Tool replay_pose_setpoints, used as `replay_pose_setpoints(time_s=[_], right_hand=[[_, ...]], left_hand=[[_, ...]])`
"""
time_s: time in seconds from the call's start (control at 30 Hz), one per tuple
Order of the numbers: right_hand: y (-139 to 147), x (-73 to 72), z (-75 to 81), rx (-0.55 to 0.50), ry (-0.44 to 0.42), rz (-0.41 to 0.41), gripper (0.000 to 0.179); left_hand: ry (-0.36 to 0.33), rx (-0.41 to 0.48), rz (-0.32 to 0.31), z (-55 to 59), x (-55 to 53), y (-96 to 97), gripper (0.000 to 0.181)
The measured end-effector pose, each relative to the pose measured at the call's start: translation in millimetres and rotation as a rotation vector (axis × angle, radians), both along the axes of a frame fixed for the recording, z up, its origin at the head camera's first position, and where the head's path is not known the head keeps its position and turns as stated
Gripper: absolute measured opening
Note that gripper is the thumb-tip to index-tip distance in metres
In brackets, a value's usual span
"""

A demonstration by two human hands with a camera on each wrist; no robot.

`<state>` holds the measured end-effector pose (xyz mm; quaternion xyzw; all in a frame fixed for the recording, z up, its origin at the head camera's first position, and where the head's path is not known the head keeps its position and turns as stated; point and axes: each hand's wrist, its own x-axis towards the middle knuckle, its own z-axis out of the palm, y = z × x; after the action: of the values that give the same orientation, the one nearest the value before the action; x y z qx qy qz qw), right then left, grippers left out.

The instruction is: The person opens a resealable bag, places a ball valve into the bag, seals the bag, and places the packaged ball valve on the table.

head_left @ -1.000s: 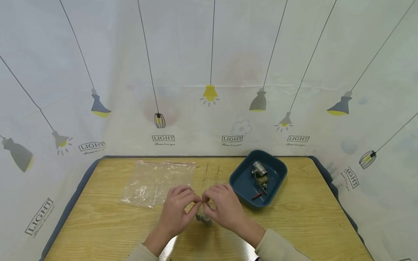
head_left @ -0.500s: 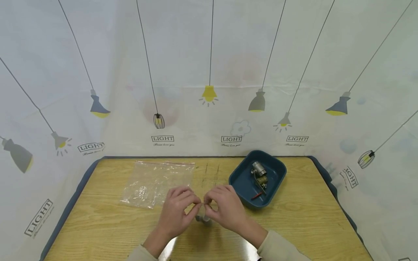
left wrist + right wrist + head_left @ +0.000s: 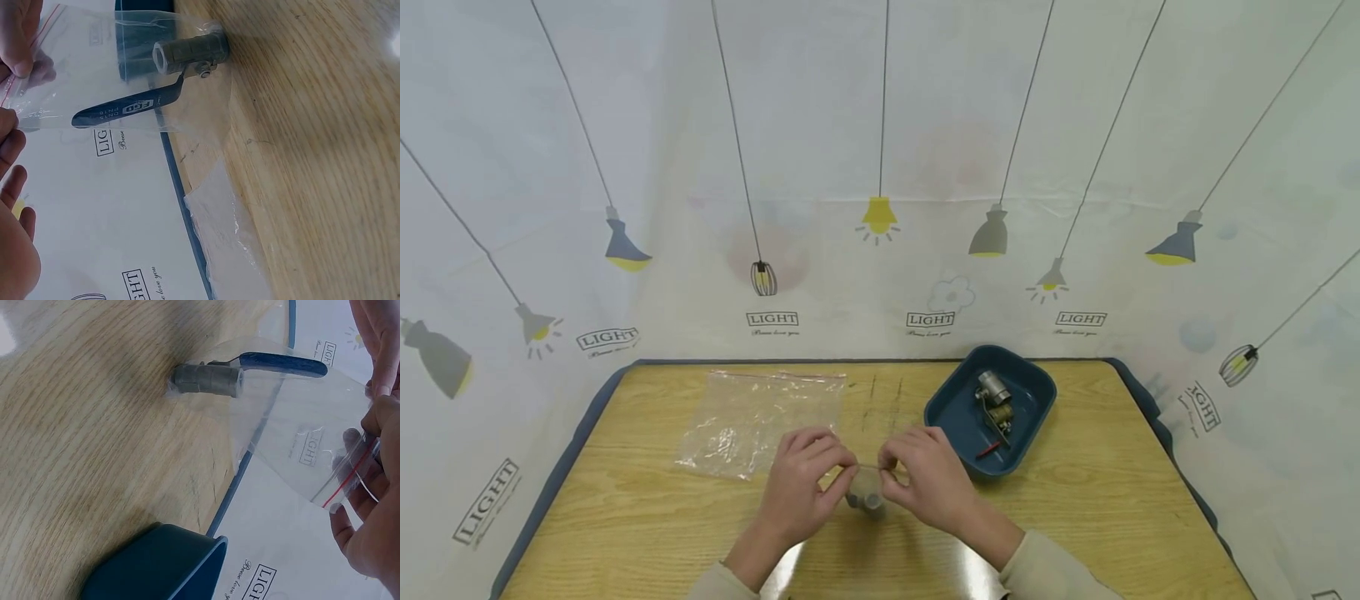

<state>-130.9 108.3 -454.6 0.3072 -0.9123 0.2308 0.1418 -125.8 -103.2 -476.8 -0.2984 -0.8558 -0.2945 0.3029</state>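
A clear zip bag [image 3: 281,425] with a red line along its seal hangs between my hands above the table. Inside it, at the bottom, sits a metal ball valve [image 3: 194,53] with a dark blue lever handle [image 3: 125,107]; the bag's bottom is right at the tabletop. My left hand [image 3: 801,487] pinches one end of the bag's seal between thumb and index finger. With thumb and fingertips, my right hand [image 3: 928,483] pinches the same seal a short way to the right.
A blue plastic bin [image 3: 938,414] stands to the right, holding more metal valves [image 3: 995,387] and a red-handled piece [image 3: 988,450]. Another clear zip bag [image 3: 737,417] lies flat at the back left of the wooden table [image 3: 647,517]. A patterned curtain [image 3: 835,250] rises behind.
My right hand has slid along the seal to the right, away from my left hand, widening the gap between them. My left hand has barely moved.
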Motion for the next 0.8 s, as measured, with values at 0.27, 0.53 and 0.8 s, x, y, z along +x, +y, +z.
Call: replay_pose_setpoints(time_s=[0.27,0.53,0.8], right_hand=[[5,-0.5,-2.2,0.023,0.000,-0.014,0.019],[12,-0.8,-5.1,0.052,0.006,-0.043,0.018],[19,-1.4,-7.6,0.070,-0.026,-0.047,0.018]], left_hand=[[-0.015,0.000,0.012,0.5,-0.8,-2.2,0.008],[-0.022,0.020,0.025,-0.3,-1.5,-5.4,0.009],[-0.014,0.006,0.037,-0.3,-0.8,-7.6,0.010]])
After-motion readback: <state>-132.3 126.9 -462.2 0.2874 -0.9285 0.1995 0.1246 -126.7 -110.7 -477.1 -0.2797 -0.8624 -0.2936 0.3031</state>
